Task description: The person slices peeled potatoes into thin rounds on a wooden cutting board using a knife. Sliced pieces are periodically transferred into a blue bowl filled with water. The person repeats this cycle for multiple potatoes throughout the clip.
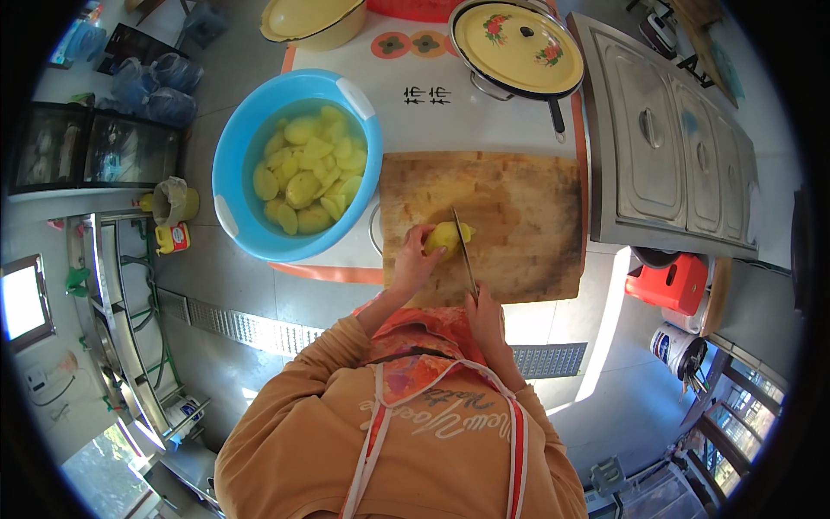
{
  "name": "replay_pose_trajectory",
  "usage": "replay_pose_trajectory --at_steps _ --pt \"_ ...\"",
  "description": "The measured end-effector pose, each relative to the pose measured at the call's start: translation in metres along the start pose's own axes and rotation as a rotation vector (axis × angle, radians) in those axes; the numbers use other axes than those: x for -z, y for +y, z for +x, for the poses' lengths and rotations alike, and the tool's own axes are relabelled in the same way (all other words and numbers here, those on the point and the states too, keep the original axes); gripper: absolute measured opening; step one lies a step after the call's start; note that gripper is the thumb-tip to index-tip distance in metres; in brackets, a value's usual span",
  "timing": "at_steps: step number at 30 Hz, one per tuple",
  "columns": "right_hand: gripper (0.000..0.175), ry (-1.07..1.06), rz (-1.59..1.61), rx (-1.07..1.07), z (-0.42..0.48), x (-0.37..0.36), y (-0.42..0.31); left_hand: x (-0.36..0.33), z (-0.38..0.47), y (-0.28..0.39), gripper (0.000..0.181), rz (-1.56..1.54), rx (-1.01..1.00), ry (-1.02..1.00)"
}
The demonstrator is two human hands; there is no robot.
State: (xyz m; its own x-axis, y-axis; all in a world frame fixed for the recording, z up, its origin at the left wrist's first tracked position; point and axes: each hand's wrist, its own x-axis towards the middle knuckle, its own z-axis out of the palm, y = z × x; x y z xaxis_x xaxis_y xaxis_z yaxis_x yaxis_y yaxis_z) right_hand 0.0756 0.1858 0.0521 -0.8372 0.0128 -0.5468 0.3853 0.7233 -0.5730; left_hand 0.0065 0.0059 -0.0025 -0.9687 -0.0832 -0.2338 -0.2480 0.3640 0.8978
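Note:
On the wooden cutting board, my left hand grips a peeled potato from its left side. My right hand holds a kitchen knife by the handle, its blade against the potato's right end. A small cut piece shows just right of the blade. To the left of the board stands a blue plastic basin of water, with whole potatoes and cut pieces in it. The potato's underside is hidden.
A lidded cream enamel pan with a black handle stands at the table's far right. A cream enamel basin sits at the far left, beside a red container. Stainless steel food-warmer lids border the table on the right.

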Motion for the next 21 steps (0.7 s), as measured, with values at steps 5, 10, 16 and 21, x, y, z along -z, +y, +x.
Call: replay_pose_trajectory --at_steps 5,10,16,21 --pt "0.036 0.022 0.182 0.044 -0.002 0.004 0.007 0.000 0.000 -0.001 0.048 0.004 -0.014 0.014" --pt "0.035 -0.046 0.160 0.000 -0.033 0.023 0.006 0.000 0.002 -0.003 0.048 0.005 0.000 0.000" --pt "0.035 -0.009 -0.003 0.008 -0.006 -0.001 0.007 -0.001 0.001 -0.003 0.047 0.026 -0.033 0.023" --pt "0.035 0.000 0.113 0.039 0.007 -0.001 0.006 -0.002 0.000 -0.003 0.047 0.015 -0.011 0.022"
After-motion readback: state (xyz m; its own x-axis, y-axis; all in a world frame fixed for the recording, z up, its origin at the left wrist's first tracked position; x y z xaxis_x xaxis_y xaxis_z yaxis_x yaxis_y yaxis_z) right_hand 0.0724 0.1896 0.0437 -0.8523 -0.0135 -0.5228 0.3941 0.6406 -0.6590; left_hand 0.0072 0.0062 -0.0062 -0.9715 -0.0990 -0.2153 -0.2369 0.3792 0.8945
